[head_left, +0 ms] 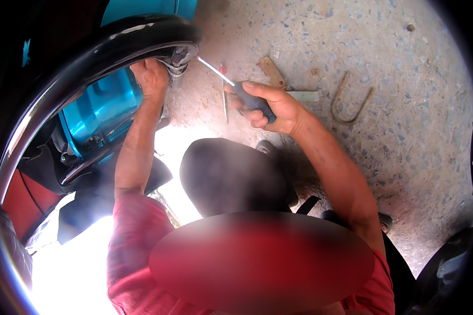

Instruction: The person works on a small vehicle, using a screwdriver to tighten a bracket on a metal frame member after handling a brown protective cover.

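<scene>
My right hand (270,105) is closed round the dark grey handle of a screwdriver (255,100), whose long shank reaches up-left to a metal fitting (184,55) at the end of a thick, curved black bar (94,55). My left hand (151,79) is closed just below that bar, beside the fitting; what its fingers grip is hidden. Behind it are turquoise body panels (102,105) of what looks like a motorbike. A thin tool with a red handle (222,69) lies on the speckled concrete floor under the screwdriver.
A rusty metal plate (270,71), a pale strip (307,96) and a rusty U-shaped rod (336,105) lie on the floor at right. A red panel (34,202) is at lower left, and dark objects (446,265) stand at the lower right edge.
</scene>
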Tool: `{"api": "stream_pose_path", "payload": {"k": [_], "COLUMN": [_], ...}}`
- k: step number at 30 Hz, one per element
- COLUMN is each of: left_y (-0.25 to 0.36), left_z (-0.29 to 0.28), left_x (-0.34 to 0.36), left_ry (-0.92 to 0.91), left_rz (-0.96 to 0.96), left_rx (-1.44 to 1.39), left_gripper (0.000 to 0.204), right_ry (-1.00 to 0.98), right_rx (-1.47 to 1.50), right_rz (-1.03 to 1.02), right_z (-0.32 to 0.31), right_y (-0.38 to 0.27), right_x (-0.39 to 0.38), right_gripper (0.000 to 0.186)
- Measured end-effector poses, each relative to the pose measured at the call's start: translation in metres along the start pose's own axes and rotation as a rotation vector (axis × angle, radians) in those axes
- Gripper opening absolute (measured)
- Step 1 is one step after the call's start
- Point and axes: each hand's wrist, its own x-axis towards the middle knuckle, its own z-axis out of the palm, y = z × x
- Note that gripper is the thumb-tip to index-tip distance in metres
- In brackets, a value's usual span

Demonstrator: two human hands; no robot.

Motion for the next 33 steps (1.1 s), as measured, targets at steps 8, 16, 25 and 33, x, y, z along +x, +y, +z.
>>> {"api": "stream_pose_path", "payload": {"k": [8, 16, 25, 33], "left_y": [-0.004, 0.003, -0.012, 0.000], "left_z": [0.001, 0.000, -0.001, 0.003], "left_x": [0.000, -0.001, 0.001, 0.000], "left_ry": [0.071, 0.018, 0.029, 0.096], "left_rz": [0.039, 0.037, 0.036, 0.055], "left_rx": [0.029, 0.037, 0.037, 0.034], "left_gripper": [0.035, 0.038, 0.042, 0.037], "right_ry": [0.306, 0.490, 0.012, 0.283], "right_rx": [-0.826, -1.277, -0.194, -0.923], "right_rz": [-0.235, -0.596, 0.002, -0.359], "right_z": [0.009, 0.012, 0.003, 0.008], "right_y": [0.008, 0.016, -0.004, 0.008], "right_x": [0.007, 0.007, -0.002, 0.006], "right_gripper": [0.037, 0.036, 0.041, 0.036]}}
